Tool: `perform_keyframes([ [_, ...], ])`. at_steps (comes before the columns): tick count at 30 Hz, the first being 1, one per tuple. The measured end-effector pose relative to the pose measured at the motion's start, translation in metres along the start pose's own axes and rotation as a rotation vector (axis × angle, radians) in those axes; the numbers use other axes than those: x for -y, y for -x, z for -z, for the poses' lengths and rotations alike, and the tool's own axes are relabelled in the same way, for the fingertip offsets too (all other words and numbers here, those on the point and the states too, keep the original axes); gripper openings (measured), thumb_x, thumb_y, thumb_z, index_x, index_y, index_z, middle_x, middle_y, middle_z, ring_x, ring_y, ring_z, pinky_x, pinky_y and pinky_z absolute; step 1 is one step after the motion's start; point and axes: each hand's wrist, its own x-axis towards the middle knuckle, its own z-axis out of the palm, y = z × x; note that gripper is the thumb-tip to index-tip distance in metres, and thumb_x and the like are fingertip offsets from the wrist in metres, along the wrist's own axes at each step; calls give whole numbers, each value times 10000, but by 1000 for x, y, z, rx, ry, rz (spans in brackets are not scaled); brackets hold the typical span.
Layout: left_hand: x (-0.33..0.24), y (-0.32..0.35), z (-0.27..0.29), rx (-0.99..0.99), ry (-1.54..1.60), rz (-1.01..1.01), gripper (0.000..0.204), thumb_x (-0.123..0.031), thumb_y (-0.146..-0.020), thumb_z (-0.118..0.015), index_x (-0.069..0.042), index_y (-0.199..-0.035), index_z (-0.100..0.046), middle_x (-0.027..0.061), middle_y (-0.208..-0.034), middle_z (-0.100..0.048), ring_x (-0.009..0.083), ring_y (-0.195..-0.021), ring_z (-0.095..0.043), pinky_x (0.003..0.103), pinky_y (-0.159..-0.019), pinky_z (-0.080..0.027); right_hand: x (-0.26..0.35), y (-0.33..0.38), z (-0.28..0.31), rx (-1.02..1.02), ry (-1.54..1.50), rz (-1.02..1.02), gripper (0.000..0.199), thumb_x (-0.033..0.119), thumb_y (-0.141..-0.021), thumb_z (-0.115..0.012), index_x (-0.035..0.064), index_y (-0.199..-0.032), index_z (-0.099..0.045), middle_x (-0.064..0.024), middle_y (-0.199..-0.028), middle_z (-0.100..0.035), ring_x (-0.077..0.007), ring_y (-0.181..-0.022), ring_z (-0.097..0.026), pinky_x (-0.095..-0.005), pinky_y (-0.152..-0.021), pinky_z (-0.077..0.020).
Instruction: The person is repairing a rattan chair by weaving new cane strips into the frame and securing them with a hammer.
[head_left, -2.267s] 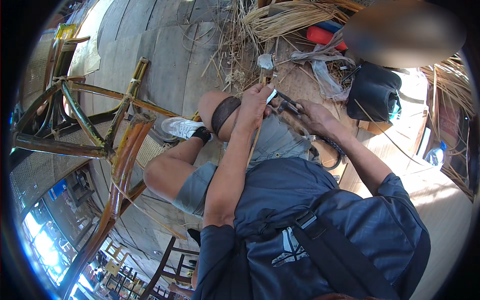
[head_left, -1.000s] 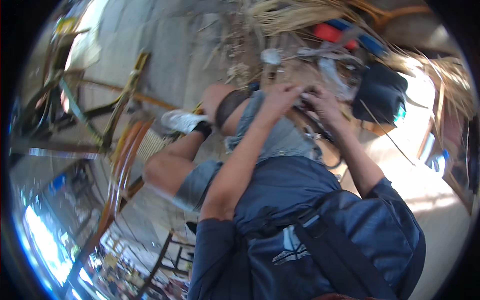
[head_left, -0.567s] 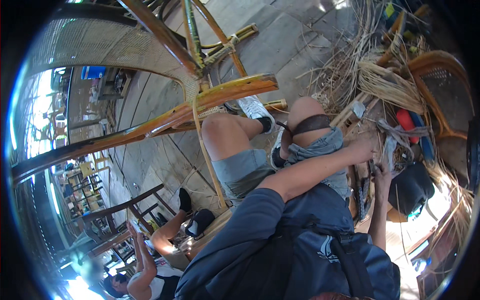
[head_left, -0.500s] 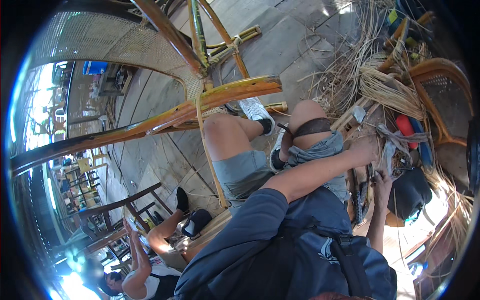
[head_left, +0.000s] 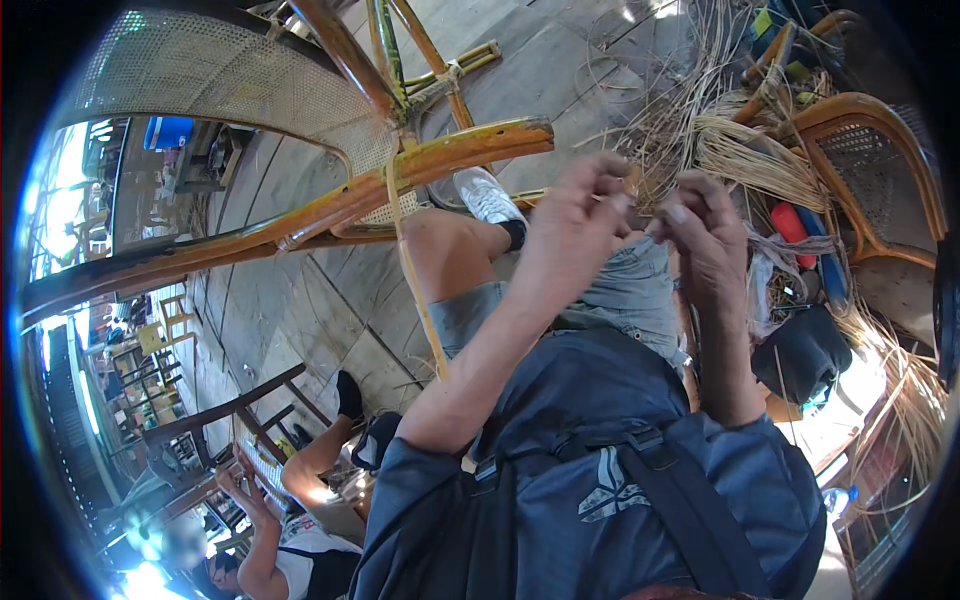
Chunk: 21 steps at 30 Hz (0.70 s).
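My left hand [head_left: 580, 225] is raised above my lap with its fingers curled and pressed together. Close to its right, my right hand [head_left: 708, 235] has its fingers bent against the thumb in a pinch. Whatever either hand pinches is too small or blurred to name. A pale flat rattan strip [head_left: 410, 262] hangs from a glossy brown rattan chair arm [head_left: 470, 150] and runs down to my left forearm. Behind that arm stands the chair's woven cane panel [head_left: 230, 80].
Bundled loose cane strands [head_left: 750, 165] lie at the far right beside a red object [head_left: 788, 222], a dark bag [head_left: 803, 350] and another rattan chair frame [head_left: 870, 110]. At lower left, another person's raised arm [head_left: 255, 520] is near a dark wooden chair frame [head_left: 235, 405].
Both hands have come away from the clutter on my right, moving left and up over my lap. The view has shifted slightly.
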Motion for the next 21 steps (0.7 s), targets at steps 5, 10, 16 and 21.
perform_keyframes([
  [5, -30, 27, 24, -18, 430, 127, 159, -37, -907, -473, 9, -1019, -577, 42, -898, -588, 94, -804, -576, 233, -725, -521, 17, -3, -56, 224, -201, -56, 327, 12, -827, -581, -17, -1105, -409, -59, -849, -566, -127, -690, -601, -244, -588, -516],
  [10, -41, 46, 40, -134, 404, -129, 165, -24, -892, -499, 36, -1021, -583, 42, -918, -589, 89, -803, -576, 224, -739, -510, 42, -1, -89, 331, -153, -21, 344, 33, -830, -587, -29, -1111, -399, -64, -845, -566, -133, -701, -608, -278, -470, -533],
  [16, -67, 91, 31, -401, 349, -234, 104, -19, -838, -558, 0, -934, -593, 69, -973, -575, 135, -795, -576, 243, -712, -483, 48, 28, -97, 508, -55, -2, 219, 120, -884, -523, -31, -1039, -487, -89, -897, -578, -147, -778, -593, -291, -593, -526],
  [21, -75, 113, 40, -361, -227, -729, 177, 32, -782, -562, -5, -953, -582, 156, -1010, -562, 191, -905, -554, 258, -744, -458, 34, 83, -88, 647, 275, 115, 165, 128, -878, -555, -5, -977, -551, -39, -936, -593, -97, -849, -549, -243, -723, -445],
])
